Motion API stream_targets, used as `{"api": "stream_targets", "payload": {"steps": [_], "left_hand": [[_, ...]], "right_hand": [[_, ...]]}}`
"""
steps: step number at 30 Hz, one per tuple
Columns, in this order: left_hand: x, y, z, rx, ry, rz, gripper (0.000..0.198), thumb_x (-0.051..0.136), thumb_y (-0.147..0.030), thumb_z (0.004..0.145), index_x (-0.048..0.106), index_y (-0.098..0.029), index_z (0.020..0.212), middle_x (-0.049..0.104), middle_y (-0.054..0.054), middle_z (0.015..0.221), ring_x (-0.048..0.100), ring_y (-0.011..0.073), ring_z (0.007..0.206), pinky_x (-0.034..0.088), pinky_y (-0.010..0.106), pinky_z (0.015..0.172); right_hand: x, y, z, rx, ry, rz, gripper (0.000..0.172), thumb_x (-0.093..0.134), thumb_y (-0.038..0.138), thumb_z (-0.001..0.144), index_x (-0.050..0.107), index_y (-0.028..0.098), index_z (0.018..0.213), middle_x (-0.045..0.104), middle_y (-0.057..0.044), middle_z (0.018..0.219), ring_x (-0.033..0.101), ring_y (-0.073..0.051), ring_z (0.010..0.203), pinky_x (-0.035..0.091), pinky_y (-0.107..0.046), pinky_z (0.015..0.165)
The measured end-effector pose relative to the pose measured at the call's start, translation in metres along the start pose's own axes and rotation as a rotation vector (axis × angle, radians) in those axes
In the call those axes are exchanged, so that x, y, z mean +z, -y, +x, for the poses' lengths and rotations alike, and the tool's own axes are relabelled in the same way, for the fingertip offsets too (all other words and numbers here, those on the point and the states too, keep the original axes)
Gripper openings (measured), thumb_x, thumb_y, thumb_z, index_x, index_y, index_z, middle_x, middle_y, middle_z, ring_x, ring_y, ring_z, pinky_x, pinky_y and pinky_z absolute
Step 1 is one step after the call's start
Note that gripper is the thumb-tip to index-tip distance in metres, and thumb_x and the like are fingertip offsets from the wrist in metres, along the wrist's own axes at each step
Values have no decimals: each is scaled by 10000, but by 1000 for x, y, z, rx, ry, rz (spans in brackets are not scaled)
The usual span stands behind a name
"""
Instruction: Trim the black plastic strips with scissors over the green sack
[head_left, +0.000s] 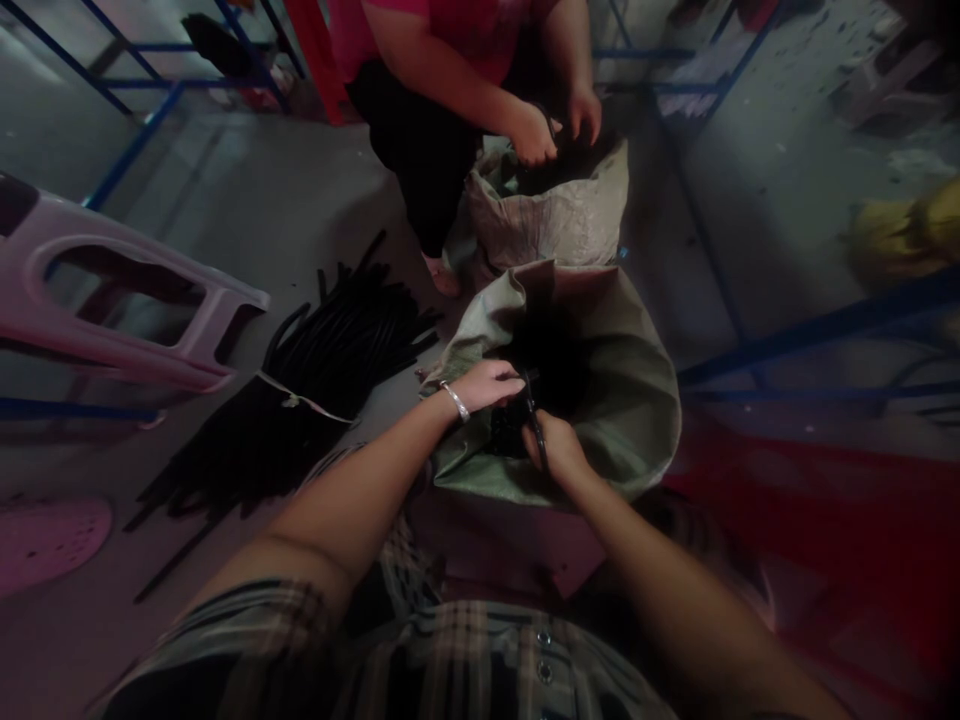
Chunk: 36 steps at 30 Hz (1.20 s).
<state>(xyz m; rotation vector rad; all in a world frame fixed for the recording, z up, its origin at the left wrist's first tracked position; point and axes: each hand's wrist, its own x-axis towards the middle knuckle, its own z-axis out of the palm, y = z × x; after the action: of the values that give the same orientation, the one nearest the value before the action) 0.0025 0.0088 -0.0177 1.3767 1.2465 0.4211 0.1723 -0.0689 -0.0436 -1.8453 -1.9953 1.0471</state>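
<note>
An open woven sack (634,425) with a pale green inside stands in front of me, its depths dark. My left hand (489,384) is over the sack's mouth, its fingers pinched on a small black piece (531,376), the kind of which is hard to make out. Wrapped around the dark handles of a pair of scissors (537,428), my right hand (559,446) is just to the right and nearer to me. The blades point away, up to the left fingertips. Below both hands, more black pieces (508,432) lie in the sack.
Left on the floor lies a tied bundle of long black strips (315,370). Beyond my sack, another person (450,60) works with both hands over a second sack (551,220). A pink plastic stool (142,335), a pink clog (56,540) and blue metal bars (817,345) flank me.
</note>
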Motion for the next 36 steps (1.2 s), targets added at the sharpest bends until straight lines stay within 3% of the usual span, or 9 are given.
{"api": "stream_targets", "payload": {"steps": [4, 10, 26, 36], "left_hand": [[-1, 0, -1, -43, -52, -10, 257, 604, -390, 758, 597, -136, 796, 559, -13, 563, 498, 80, 459, 380, 185, 439], [-2, -4, -4, 7, -85, 59, 254, 576, -387, 766, 603, -137, 733, 540, -21, 544, 475, 76, 461, 371, 189, 457], [-6, -2, -1, -46, -100, 37, 282, 579, -401, 770, 571, -140, 664, 523, -23, 511, 451, 67, 432, 337, 183, 427], [-4, -5, 3, -37, -74, -229, 128, 587, -243, 779, 552, -127, 738, 567, 3, 647, 491, 53, 490, 378, 170, 439]], "right_hand": [[2, -2, 0, 20, -56, 65, 198, 455, 330, 795, 512, 189, 669, 554, -9, 593, 470, -109, 524, 308, -216, 507], [7, -4, 1, 45, -68, 183, 209, 464, 326, 761, 467, 194, 599, 493, 20, 536, 430, -97, 496, 289, -209, 476], [9, -7, 4, 61, -79, 306, 250, 472, 341, 745, 435, 191, 549, 448, 24, 496, 390, -88, 470, 284, -205, 454], [8, -7, 6, 14, 28, 69, 158, 461, 316, 825, 540, 182, 796, 614, -33, 707, 534, -125, 596, 347, -216, 551]]}}
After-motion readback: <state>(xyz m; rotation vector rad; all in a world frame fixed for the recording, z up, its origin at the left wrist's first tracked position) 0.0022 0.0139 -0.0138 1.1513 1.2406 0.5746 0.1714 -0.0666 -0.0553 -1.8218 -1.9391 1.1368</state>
